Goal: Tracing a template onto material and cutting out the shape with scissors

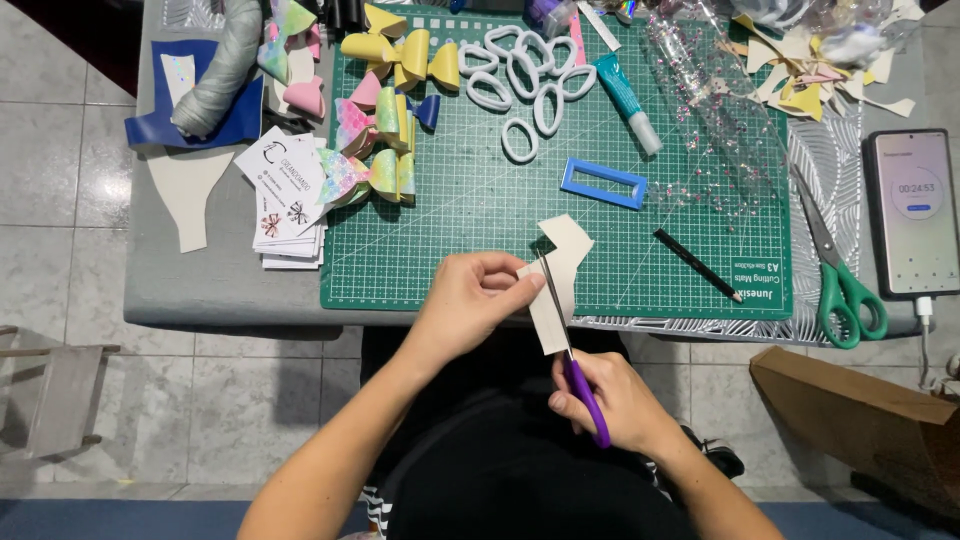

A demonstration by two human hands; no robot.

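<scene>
The left hand (470, 305) is pinching a cream sheet (556, 285) by its left edge, fingers clamped on it, while the right hand (610, 400) is gripping the purple scissors (572, 350) with fingers through the handles. The sheet is hanging between the two hands, over the near edge of the green mat (480, 200), its long axis running away from the person and leaning slightly right, with a notched end pointing far. The scissors are lying nearly along that axis, blades pointing away from the person and resting against the sheet; I cannot tell how wide the blades are parted.

Beyond the hands, one blue frame (603, 183) and one glue tube (630, 103) are lying on the mat. Farther off, about seven white oval rings (520, 80) are clustered. Right of the hands, one black pencil (697, 264) is lying slantwise, then one pair of green scissors (840, 275) and one phone (912, 212). Left of the hands, a stack of cards (285, 195) and several bows (385, 130) are sitting on the tabletop (200, 280).
</scene>
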